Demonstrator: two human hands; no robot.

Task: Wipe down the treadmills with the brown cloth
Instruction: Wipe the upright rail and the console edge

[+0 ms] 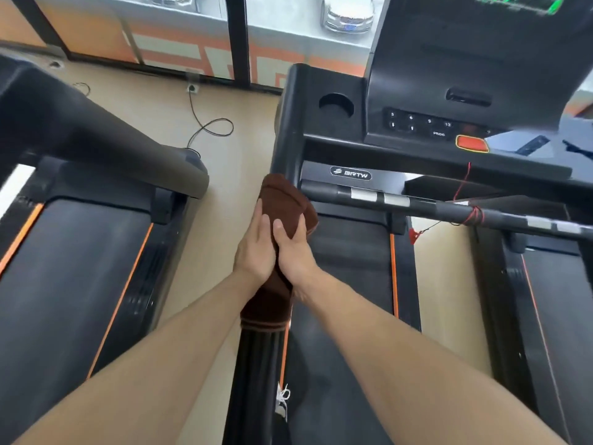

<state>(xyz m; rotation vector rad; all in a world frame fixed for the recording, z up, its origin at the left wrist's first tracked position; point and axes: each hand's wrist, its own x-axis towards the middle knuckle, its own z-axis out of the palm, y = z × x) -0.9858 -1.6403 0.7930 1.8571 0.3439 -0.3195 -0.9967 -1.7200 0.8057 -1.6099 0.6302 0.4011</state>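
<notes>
The brown cloth [282, 200] is wrapped over the left handrail of the middle treadmill [349, 252], just below its black upright. My left hand [255, 248] and my right hand [293, 248] sit side by side on it, both with fingers curled round the cloth and the rail beneath. A loose end of the cloth hangs down below my wrists. The treadmill's console [449, 123] with buttons and a red stop key is up at the right.
Another treadmill [77, 258] stands at the left and a third [555, 300] at the right, with strips of beige floor between. A black cable [208, 123] loops on the floor toward a socket. A cross bar with a red cord [462, 213] runs right.
</notes>
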